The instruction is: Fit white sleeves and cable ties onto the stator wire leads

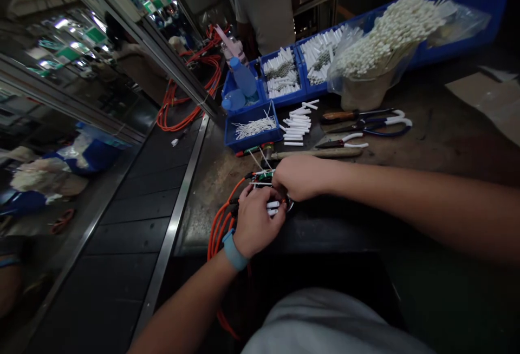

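Observation:
My left hand [258, 221], with a blue band at the wrist, is closed around a few short white tubes [273, 204] beside a small wired assembly [265, 176]. Green and black parts and thin white ties show on that assembly. Over its right side, my right hand [303, 178] has its fingers bent down and closed; what they pinch is hidden. Orange cables [217, 224] run from the assembly past my left wrist and over the bench edge.
Ahead stand a blue tray of white ties [254, 129], loose white tubes [298, 123], blue bins of tubes [303, 91] and a bag of white-tipped sticks [385, 34]. Pliers [343, 142] and a hammer [317, 153] lie right. A conveyor belt [125, 235] runs left; a person [266, 7] stands beyond.

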Tool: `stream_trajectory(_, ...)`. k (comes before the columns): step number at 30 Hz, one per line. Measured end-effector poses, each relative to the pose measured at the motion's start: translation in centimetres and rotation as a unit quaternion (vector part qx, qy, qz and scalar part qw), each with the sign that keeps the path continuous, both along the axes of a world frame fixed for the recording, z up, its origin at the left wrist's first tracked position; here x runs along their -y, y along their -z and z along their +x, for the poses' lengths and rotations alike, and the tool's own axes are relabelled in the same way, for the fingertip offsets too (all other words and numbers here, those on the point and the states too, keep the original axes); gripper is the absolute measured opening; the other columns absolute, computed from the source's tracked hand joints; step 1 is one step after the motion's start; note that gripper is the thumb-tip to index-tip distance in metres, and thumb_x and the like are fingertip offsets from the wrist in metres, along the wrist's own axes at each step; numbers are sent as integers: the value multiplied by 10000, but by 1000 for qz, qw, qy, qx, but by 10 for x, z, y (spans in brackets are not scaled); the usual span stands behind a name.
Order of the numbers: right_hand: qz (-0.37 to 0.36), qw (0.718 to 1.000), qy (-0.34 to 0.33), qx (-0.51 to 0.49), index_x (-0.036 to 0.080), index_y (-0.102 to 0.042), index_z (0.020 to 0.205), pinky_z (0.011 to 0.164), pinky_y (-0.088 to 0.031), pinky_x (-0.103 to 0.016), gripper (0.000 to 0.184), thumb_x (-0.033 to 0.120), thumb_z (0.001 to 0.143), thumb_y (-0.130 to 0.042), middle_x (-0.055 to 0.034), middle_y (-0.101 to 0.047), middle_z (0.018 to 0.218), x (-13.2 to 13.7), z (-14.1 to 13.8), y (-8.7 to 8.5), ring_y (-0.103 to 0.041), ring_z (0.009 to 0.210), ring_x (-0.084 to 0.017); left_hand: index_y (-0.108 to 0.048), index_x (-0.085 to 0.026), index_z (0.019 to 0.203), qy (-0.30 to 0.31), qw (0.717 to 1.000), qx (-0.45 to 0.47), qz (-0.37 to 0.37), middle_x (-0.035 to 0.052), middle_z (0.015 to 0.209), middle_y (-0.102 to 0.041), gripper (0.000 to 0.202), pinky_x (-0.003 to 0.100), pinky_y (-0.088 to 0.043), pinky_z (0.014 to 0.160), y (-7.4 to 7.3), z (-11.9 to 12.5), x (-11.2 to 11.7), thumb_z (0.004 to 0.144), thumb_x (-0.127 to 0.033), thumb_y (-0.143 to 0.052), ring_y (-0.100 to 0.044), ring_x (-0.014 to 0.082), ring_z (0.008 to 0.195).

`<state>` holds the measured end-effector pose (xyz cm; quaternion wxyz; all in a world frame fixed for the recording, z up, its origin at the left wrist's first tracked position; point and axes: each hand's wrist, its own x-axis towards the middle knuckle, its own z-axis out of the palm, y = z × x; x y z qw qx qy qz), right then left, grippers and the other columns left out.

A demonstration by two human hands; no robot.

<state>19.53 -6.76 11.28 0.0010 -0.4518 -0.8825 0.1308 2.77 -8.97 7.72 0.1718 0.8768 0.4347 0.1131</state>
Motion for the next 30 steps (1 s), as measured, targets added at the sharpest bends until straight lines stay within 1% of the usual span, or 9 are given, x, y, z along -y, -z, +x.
stream_trajectory(5,-17,998,-30,45,214,-727,781,507,-351,-243,116,178,683,-676,-44,-642,661,-7,-7,-5,-590,615,-213,-569,-205,826,3,1000,-21,-18,20,862,-661,116,440,-364,949,-4,1,-1,735,-267,-606,-578,217,889)
stream_trajectory(8,-8,999,-33,-4,237,-717,795,502,-314,-225,158,128,697,-659,-15,-647,684,-2,4,7,-592,635,-188,-582,-213,862,26,999,0,-43,17,903,-668,132,423,-367,946,-7,-1,-1,801,-327,-557,-581,203,907)
stream_trajectory(11,18,995,-36,-93,237,-704,827,514,-291,-218,171,106,738,-641,2,-652,769,9,16,25,-595,708,-163,-586,-218,837,10,999,-7,-31,12,884,-670,97,441,-349,970,-7,0,0,821,-296,-530,-580,208,922)
stream_trajectory(14,65,987,-31,-147,213,-689,846,527,-284,-226,137,112,791,-614,-6,-633,813,22,22,41,-579,737,-152,-576,-217,796,-7,1000,-20,-22,0,831,-666,55,457,-343,984,-6,2,-1,761,-253,-598,-585,209,884)
stream_trajectory(19,156,979,-18,-131,168,-650,833,554,-316,-250,103,113,841,-563,-34,-585,797,41,21,63,-539,722,-171,-569,-214,789,-8,999,-31,-26,0,797,-651,64,463,-384,945,-7,4,-3,748,-247,-606,-575,205,831)
stream_trajectory(23,260,956,-44,-132,98,-626,976,641,-394,-296,207,117,926,-426,-97,-574,867,56,20,81,-516,758,-197,-566,-219,829,8,999,-40,2,3,831,-653,49,475,-322,1019,-7,1,2,789,-246,-558,-587,203,882)
stream_trajectory(25,307,941,-57,-129,51,-606,1033,667,-412,-321,257,96,939,-372,-129,-568,885,62,19,86,-514,772,-209,-575,-224,915,39,997,-60,19,19,895,-660,135,483,-288,1044,-8,-3,5,812,-308,-549,-586,214,927)
stream_trajectory(28,335,933,-84,-98,39,-621,994,670,-422,-337,244,84,930,-389,-144,-570,881,64,15,84,-516,773,-223,-528,-204,1104,86,989,-102,62,72,1008,-646,424,490,-298,1028,-6,-8,9,777,-467,-584,-566,256,985)
stream_trajectory(30,333,934,-110,-72,58,-641,918,661,-426,-346,231,101,928,-415,-148,-575,882,61,14,78,-516,766,-230,-537,-174,1074,102,978,-155,97,101,977,-639,417,466,-375,936,-3,-8,8,789,-477,-558,-566,273,953)
